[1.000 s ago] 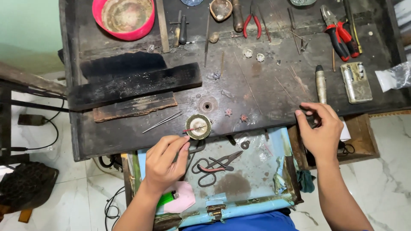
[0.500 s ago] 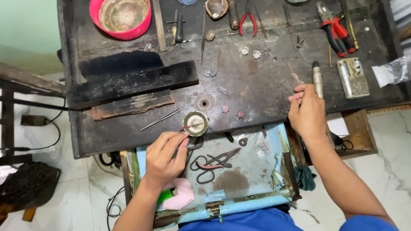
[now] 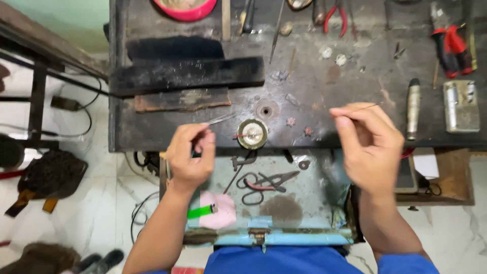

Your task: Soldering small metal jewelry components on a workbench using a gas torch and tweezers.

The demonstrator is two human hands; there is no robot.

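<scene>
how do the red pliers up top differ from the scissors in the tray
The red-handled pliers lie on the dark workbench, partly cut off by the frame's top edge; the scissors lie whole in the blue tray below it. The pliers' handles are bright red, while the scissors' loops are dark. Both lie flat and untouched by either hand.

A dark, stained black counter (image 3: pixel 324 86) carries red-handled pliers (image 3: pixel 335 15), a pink-red bowl (image 3: pixel 185 7) and a round brass-and-silver disc (image 3: pixel 252 133), above a pale blue drawer tray (image 3: pixel 324 177) holding a pink scrap (image 3: pixel 219 210).
</scene>
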